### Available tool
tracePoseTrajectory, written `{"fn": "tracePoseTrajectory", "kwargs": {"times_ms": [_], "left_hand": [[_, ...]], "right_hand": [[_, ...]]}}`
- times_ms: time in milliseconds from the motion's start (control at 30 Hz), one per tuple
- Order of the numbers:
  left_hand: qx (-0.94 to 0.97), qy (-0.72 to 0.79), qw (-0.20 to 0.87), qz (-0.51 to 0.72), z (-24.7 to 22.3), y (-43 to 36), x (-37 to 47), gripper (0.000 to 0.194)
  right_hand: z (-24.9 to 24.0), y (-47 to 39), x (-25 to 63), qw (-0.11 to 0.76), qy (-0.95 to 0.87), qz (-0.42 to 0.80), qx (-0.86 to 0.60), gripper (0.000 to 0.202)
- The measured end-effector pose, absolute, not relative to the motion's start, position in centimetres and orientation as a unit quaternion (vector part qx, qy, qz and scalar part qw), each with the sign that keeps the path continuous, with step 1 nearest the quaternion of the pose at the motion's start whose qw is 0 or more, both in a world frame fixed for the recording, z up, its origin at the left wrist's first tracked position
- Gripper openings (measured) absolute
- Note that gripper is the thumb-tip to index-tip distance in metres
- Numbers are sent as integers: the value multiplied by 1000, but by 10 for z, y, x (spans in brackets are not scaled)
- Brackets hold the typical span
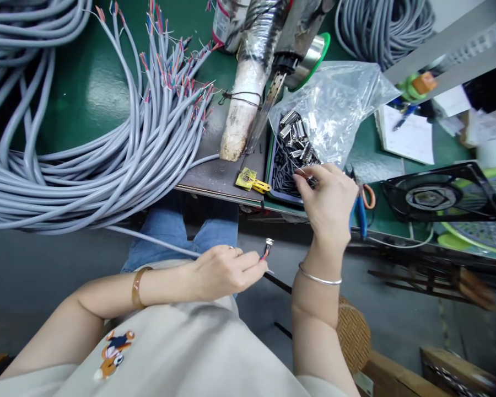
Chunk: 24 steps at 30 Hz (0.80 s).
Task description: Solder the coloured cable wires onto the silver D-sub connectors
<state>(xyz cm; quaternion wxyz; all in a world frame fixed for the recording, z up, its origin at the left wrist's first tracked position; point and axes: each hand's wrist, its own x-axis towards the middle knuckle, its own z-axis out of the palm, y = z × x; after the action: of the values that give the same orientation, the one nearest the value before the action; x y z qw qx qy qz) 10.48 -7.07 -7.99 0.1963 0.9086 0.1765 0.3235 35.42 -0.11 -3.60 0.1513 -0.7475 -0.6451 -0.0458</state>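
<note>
My left hand point(227, 271) is closed around the end of a grey cable point(152, 239) in front of my lap. A small metal connector point(268, 242) with red and dark wires sticks out past its fingertips. Over the right edge of a black tray point(268, 165) is my right hand point(328, 196), its thumb and fingers pinched together on a thin wire-like strand point(288, 157). The tray holds metal connector parts point(295, 132) and small black tubes point(283, 173). A clear plastic bag point(339, 99) lies over the tray's back.
Grey cables point(107, 176) with stripped ends pile up at the left. A soldering iron point(273, 94), a white-wrapped tube point(242, 116) and a yellow clip point(258, 183) lie left of the tray. Pliers point(360, 212) and a black fan point(434, 196) are at the right.
</note>
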Motion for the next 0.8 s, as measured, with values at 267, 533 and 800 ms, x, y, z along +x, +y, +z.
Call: {"fn": "tracePoseTrajectory", "kwargs": {"times_ms": [267,533,800], "left_hand": [[496,426,638,407,-75,-16,77,15],[440,410,688,406,-62,-17,88,15],[479,408,670,393,-56,-16,95,14]], "right_hand": [[-40,9,353,210,-635,-48,-742,7],[-29,-46,295,490,-572,155,-639,6],[-49,-48,273,470,-600,258,-594,11]]}}
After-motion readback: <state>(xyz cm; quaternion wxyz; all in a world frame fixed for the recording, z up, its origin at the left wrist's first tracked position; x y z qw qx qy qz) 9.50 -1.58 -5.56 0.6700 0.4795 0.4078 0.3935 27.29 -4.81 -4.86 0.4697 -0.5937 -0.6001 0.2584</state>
